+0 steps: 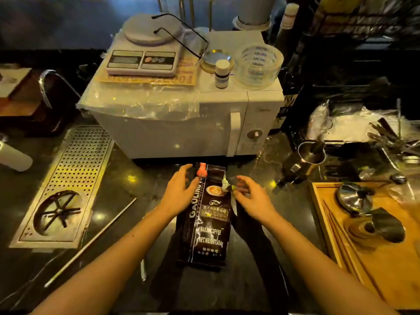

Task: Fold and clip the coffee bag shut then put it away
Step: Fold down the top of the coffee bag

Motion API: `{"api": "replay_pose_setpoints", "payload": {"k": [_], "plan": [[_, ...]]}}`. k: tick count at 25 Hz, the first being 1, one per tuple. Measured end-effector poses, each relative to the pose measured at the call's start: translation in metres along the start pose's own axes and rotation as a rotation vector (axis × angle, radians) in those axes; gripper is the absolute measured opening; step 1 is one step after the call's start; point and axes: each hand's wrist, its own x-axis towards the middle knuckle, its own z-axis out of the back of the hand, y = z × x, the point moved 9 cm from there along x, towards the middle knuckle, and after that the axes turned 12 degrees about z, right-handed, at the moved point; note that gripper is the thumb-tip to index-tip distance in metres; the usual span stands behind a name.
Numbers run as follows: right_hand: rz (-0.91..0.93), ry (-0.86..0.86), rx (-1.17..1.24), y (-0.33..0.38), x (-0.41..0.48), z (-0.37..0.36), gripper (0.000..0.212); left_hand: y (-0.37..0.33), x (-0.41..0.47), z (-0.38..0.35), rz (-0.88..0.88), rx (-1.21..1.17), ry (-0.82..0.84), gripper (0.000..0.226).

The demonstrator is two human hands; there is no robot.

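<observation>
The coffee bag (205, 219) is lying flat on the dark bench (141, 192), just in front of the white microwave (181, 123). Its top is being kept folded, with an orange clip (201, 169) already seated at the upper left corner. The left hand (180, 192) is resting spread against the bag's left edge; the right hand (251, 197) is pinching a pale clip (227, 185) at the right edge. Putting away is judged outstanding.

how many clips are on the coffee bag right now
2: an orange clip at the top left corner of the coffee bag, and a pale clip on its right edge by the right hand.
</observation>
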Motion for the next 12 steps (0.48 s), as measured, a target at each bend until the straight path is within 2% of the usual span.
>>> {"api": "replay_pose_setpoints", "payload": {"k": [4,7,12], "plan": [[-0.149,-0.002,0.127,-0.02,0.008,-0.016,0.048,0.016,0.014,-0.009,0.166,-0.096,0.072,0.035],[-0.192,-0.032,0.172,-0.029,0.017,-0.022,0.036,0.025,0.026,-0.013,0.212,-0.189,0.122,0.017],[-0.233,-0.105,0.397,-0.026,0.016,-0.031,0.02,0.038,0.025,-0.021,0.317,-0.45,0.19,0.024]]}}
